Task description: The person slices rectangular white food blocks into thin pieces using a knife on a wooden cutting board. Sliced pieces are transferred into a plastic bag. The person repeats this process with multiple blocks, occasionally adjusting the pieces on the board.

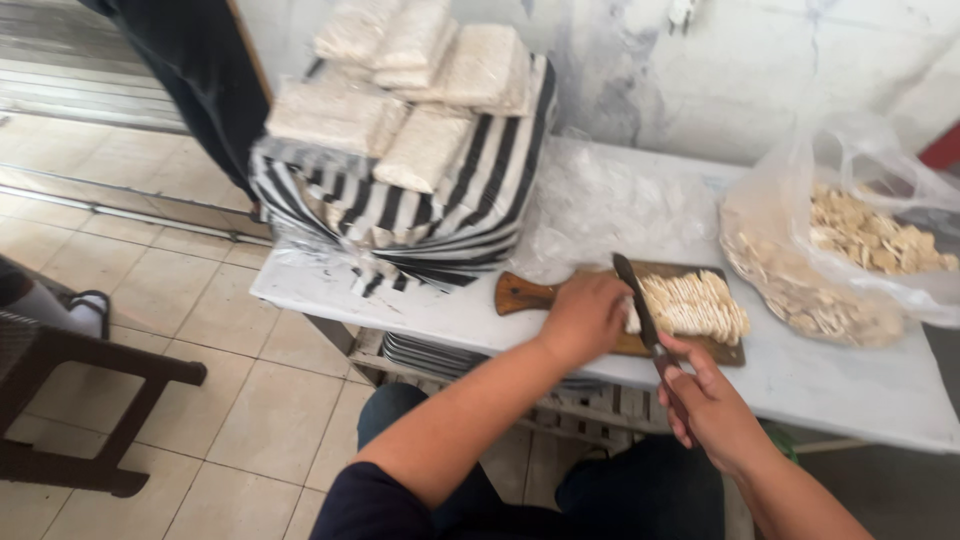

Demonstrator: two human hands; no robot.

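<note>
Knife (638,305) gripped at handle in right hand (712,405), fingers wrapped tight round it, dark blade angled up and away across wooden cutting board (520,293). Blade edge down on pale block, between uncut end and row of thin pale slices (695,303) fanned along board's right half. Left hand (585,318) pressed on uncut end, fingers curled together over it, so block itself mostly hidden. Board flat on white table (850,380), handle end pointing left, near front edge. Right of board, just beside slices: large clear plastic bag (830,250), open-mouthed, full of cut pale pieces. Behind board: crumpled clear plastic sheet (610,200). Left on table: black-and-white striped sack (440,215) stacked with pale wrapped packs (400,90) on top. Under table: stack of metal trays (430,352). Tiled floor (150,280), dark wooden chair frame (80,400) far left, sandalled foot (90,305) beside it. Dark trousers of seated person at bottom.
</note>
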